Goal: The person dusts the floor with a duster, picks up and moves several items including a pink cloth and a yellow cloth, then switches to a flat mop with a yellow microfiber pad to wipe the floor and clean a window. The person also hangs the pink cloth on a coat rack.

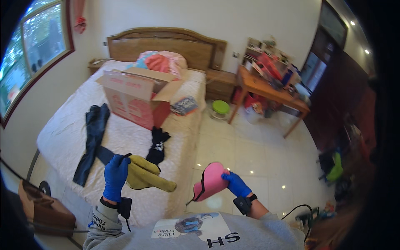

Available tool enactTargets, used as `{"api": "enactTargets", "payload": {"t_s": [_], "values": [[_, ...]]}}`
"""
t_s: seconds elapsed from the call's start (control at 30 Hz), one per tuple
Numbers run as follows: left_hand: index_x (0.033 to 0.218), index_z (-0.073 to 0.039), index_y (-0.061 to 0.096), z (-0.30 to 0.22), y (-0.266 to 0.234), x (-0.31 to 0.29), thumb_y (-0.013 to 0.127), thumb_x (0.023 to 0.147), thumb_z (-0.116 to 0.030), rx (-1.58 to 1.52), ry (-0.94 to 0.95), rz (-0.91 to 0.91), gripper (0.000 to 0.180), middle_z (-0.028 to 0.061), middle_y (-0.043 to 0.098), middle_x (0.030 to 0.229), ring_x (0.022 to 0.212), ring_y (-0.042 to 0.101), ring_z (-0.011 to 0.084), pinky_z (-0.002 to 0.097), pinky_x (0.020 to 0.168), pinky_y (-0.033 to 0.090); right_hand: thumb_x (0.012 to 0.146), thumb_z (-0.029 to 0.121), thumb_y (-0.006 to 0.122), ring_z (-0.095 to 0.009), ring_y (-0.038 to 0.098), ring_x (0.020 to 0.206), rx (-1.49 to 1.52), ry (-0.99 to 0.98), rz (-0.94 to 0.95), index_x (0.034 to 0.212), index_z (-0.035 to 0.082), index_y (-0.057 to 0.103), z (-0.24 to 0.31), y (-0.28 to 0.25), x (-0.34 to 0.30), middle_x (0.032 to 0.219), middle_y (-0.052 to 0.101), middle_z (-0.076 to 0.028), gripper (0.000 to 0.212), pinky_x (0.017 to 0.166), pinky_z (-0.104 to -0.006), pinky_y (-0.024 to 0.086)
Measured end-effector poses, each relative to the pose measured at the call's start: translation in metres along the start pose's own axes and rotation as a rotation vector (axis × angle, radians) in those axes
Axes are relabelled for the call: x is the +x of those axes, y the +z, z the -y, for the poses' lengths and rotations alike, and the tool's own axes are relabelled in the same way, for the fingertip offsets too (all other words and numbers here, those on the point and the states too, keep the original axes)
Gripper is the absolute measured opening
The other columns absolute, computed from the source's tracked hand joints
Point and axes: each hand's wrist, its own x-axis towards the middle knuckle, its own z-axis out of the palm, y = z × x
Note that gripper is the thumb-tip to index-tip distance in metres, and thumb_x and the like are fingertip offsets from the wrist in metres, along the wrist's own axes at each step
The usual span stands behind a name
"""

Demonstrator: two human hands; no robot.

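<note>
Both my hands wear blue gloves. My left hand (114, 177), above the near end of the bed, is closed on the top of an olive-yellow cloth piece (143, 174) with dark trim, which hangs out to the right. Over the tiled floor beside the bed, my right hand (236, 184) grips the edge of a pink cloth piece (211, 181) with black trim and a thin dark strap end. What kind of article each one is, I cannot make out. Beyond them on the bed lie a small black garment (156, 148) and dark jeans (92, 137).
An open cardboard box (129, 98) stands on the white bed (62, 133), with a grey-blue package (184, 106) beside it. Past the bed are a green-topped bin (220, 108), a nightstand (221, 85) and a cluttered desk (266, 91). A brown bag (50, 210) sits at lower left.
</note>
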Motion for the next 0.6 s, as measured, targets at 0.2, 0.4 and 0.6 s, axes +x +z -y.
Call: {"api": "enactTargets", "payload": {"t_s": [0.2,0.4,0.6], "values": [[0.087,-0.002,0.061,-0.043,0.121,0.015,0.057,0.083,-0.014,-0.505,-0.372,0.446,0.014,0.0022,0.058,0.078,0.077,0.049,0.0101,0.0250,0.072,0.042,0.093,0.033,0.053,-0.012,0.054,0.101,0.089,-0.148,-0.454,0.123,0.001,0.051,0.038,-0.074,-0.049,0.115,0.058,-0.005,0.044,0.089,-0.0260,0.042],[0.105,0.000,0.060,-0.115,0.244,0.025,0.057,0.082,-0.012,-0.530,-0.366,0.595,0.026,0.0043,0.060,0.094,0.085,0.052,0.0129,0.0255,0.080,0.042,0.092,0.035,0.054,-0.013,0.056,0.095,-0.150,-0.373,-0.599,0.115,-0.003,0.056,0.087,-0.199,-0.102,0.106,0.062,-0.007,0.045,0.086,-0.0265,0.044],[0.113,0.001,0.059,-0.230,0.367,0.029,0.048,0.085,-0.004,-0.634,-0.073,0.877,0.031,0.0059,0.062,0.106,0.091,0.054,0.0109,0.0249,0.086,0.041,0.089,0.030,0.058,-0.013,0.056,0.094,-0.459,-0.503,-0.803,0.114,-0.002,0.058,0.156,-0.308,-0.135,0.101,0.062,-0.005,0.041,0.085,-0.0257,0.044]]}}
